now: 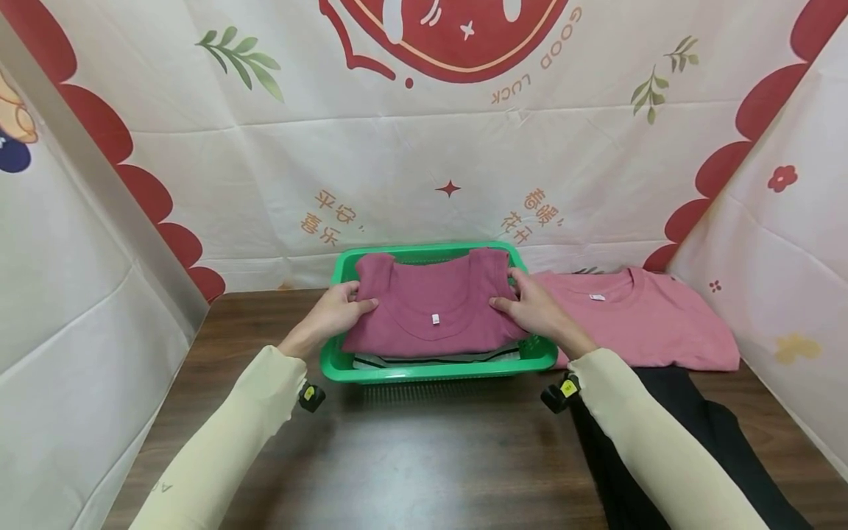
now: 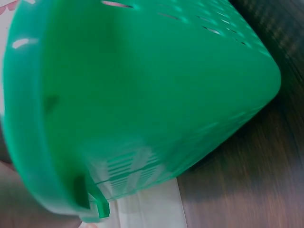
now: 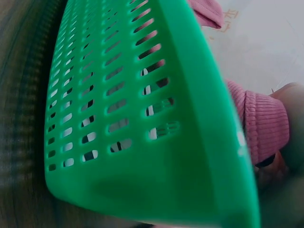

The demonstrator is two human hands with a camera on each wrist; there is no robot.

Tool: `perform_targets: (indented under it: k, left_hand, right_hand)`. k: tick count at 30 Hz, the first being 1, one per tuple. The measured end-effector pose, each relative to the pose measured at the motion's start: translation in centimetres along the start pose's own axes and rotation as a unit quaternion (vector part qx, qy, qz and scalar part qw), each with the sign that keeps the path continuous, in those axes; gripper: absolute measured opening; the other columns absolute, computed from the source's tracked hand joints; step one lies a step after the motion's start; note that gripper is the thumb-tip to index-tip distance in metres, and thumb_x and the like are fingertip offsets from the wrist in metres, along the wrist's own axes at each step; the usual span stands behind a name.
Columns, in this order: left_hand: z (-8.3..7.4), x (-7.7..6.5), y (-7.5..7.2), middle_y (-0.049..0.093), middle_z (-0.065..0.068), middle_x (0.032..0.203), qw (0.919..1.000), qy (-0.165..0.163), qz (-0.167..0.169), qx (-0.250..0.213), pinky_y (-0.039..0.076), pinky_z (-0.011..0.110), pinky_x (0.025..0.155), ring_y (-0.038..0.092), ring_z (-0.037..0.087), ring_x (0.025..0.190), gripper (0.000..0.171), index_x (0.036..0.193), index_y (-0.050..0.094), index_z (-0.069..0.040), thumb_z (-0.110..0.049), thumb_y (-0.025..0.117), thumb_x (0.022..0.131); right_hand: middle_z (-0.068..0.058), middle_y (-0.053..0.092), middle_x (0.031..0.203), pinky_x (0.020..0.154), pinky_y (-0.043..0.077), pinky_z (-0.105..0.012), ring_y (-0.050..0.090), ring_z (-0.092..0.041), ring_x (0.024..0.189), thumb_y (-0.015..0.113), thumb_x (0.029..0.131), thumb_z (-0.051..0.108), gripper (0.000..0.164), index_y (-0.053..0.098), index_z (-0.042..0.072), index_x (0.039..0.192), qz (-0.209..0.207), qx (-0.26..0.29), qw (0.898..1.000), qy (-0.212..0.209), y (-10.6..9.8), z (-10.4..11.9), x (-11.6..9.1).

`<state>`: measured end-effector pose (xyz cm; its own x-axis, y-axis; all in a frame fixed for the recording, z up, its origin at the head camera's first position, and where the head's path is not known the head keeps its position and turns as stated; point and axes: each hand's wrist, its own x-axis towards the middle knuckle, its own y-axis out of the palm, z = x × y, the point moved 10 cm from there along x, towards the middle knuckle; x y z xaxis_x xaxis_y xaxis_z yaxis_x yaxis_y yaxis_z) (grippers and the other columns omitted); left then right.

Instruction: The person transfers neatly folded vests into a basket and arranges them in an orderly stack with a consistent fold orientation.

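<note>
A folded mauve-pink shirt (image 1: 430, 294), with a small white tag at its scooped neckline, lies face up on top of the green plastic basket's (image 1: 437, 375) contents. My left hand (image 1: 336, 309) pinches the shirt's left side, thumb on top. At the opposite side my right hand (image 1: 535, 303) pinches it the same way. Beneath it, a grey striped garment (image 1: 450, 359) shows along the front of the basket. The left wrist view is mostly filled by the basket's corner. In the right wrist view, a ribbed pink edge (image 3: 266, 126) of cloth shows beside the hand.
On the brown wooden table (image 1: 411, 456), right of the basket, lies a lighter pink shirt (image 1: 649, 316). Black folded cloth (image 1: 702, 419) lies in front of it, partly under my right forearm. A printed white curtain (image 1: 424, 169) stands behind and at both sides.
</note>
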<state>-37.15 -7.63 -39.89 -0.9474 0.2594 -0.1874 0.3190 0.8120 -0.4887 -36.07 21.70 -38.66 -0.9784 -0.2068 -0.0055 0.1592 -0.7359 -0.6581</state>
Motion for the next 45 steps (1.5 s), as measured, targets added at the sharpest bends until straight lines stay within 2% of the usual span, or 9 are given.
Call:
perform_targets:
  k: [6,14,22,33,45]
  left_hand:
    - [-0.02,0.00,-0.01,0.061,0.004,0.071,0.9999,0.005,-0.007,0.008,0.049,0.028,0.059,0.059,0.016,0.065,0.027,0.111,0.057,-0.007,-0.027,0.057,0.093]
    - [0.30,0.08,0.05,0.066,0.008,0.083,0.9998,-0.002,0.001,0.018,0.050,0.029,0.061,0.062,0.017,0.070,0.028,0.112,0.057,-0.007,-0.028,0.056,0.093]
    - [0.50,0.51,0.32,0.070,0.012,0.096,0.9998,-0.009,0.011,0.012,0.054,0.032,0.067,0.065,0.017,0.075,0.034,0.120,0.054,-0.005,-0.027,0.056,0.094]
    - [0.59,0.42,0.09,0.066,0.008,0.081,0.9998,-0.006,0.007,0.020,0.051,0.029,0.059,0.063,0.017,0.067,0.028,0.111,0.057,-0.006,-0.028,0.056,0.094]
    - [0.83,0.64,0.06,0.068,0.009,0.083,0.9997,-0.010,0.011,0.021,0.052,0.029,0.059,0.064,0.017,0.068,0.028,0.111,0.057,-0.007,-0.029,0.057,0.094]
  right_hand:
    - [-0.020,0.061,0.112,0.072,0.049,-0.041,0.061,-0.025,0.082,0.058,0.093,0.023,0.055,0.034,0.009,0.140,-0.007,-0.001,1.000,-0.014,0.05,0.12,-0.21]
    - [-0.022,0.057,0.121,0.080,0.050,-0.050,0.059,-0.029,0.096,0.059,0.093,0.021,0.055,0.035,0.007,0.140,-0.022,-0.030,0.998,-0.044,0.25,0.56,-0.32]
    - [-0.021,0.059,0.120,0.080,0.051,-0.050,0.059,-0.029,0.095,0.059,0.092,0.022,0.051,0.039,0.006,0.136,-0.036,-0.052,0.997,-0.043,0.20,0.62,-0.56]
    - [-0.023,0.060,0.119,0.077,0.052,-0.050,0.061,-0.030,0.096,0.060,0.091,0.024,0.050,0.041,0.006,0.134,-0.053,-0.066,0.995,-0.048,0.11,0.57,-0.58]
    - [-0.023,0.062,0.116,0.079,0.051,-0.052,0.061,-0.031,0.098,0.061,0.091,0.023,0.049,0.042,0.007,0.133,-0.063,-0.079,0.993,-0.056,0.18,0.59,-0.54]
